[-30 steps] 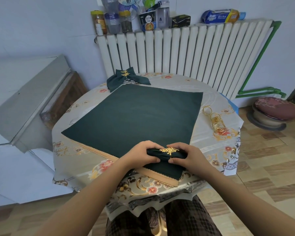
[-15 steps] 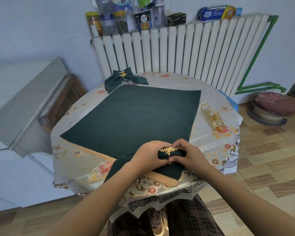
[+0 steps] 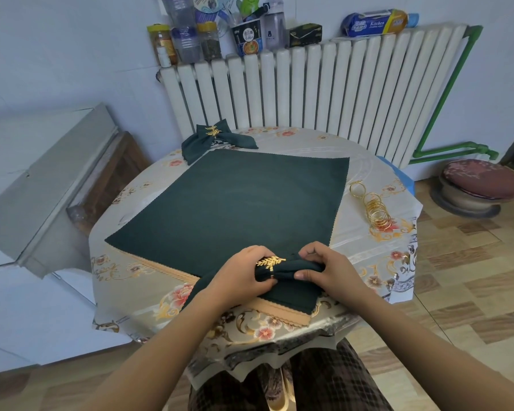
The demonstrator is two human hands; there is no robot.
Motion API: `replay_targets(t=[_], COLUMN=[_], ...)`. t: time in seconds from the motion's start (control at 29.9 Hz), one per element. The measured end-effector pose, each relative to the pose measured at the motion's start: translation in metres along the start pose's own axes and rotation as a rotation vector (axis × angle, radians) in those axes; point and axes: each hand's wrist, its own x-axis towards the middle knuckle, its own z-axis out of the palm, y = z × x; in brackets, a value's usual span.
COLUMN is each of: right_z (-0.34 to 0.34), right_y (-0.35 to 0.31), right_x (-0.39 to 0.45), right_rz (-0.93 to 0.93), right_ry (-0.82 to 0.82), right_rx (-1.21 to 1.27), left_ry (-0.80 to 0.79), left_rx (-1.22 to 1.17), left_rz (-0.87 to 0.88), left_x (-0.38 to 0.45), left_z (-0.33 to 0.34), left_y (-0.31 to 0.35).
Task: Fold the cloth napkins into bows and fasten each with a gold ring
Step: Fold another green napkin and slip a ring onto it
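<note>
Head view: both hands on the gathered napkin at the near table edge

Left hand (image 3: 244, 272) fingers curl around the bunched green napkin (image 3: 291, 269) right at the gold leaf ring (image 3: 271, 262); the ring sits just beyond the left fingertips, leaf ornament facing up. Right hand (image 3: 327, 269) pinches the same napkin just right of the ring, thumb on the near side, fingers curled over the far side. So both hands are grasping cloth, neither released. Napkin tail runs from between the fingers toward the near edge, over a tan scalloped cloth (image 3: 282, 311). Beyond the fingers a flat green napkin (image 3: 235, 200) lies spread on the round table (image 3: 125, 262). Well beyond the left hand, at the far rim, a finished bow (image 3: 217, 140) wears its own ring. Spare gold rings (image 3: 374, 210) lie in a row beyond the right hand, apart from it, beside the flat napkin's right edge. Radiator (image 3: 324, 90) behind the table, with jars and bottles on top
</note>
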Motion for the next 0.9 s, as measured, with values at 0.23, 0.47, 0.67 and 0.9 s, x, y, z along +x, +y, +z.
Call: replay_targets(t=[0.23, 0.47, 0.67, 0.9], right_z=[0.002, 0.006, 0.034, 0.048], right_y=[0.0, -0.015, -0.031, -0.013], right_x=[-0.001, 0.005, 0.024, 0.016], right_rz=[-0.03, -0.333, -0.396, -0.436], right_ry=[-0.011, -0.006, -0.102, 0.119], right_rx=[-0.054, -0.576, -0.624, -0.503], left_ry=[0.081, 0.167, 0.188, 0.138], left_rx=[-0.044, 0.235, 0.239, 0.112], left_rz=[-0.044, -0.125, -0.131, -0.31], left_x=[-0.015, -0.036, -0.038, -0.038], left_z=[0.004, -0.006, -0.005, -0.013], left_y=[-0.002, -0.012, -0.006, 0.006])
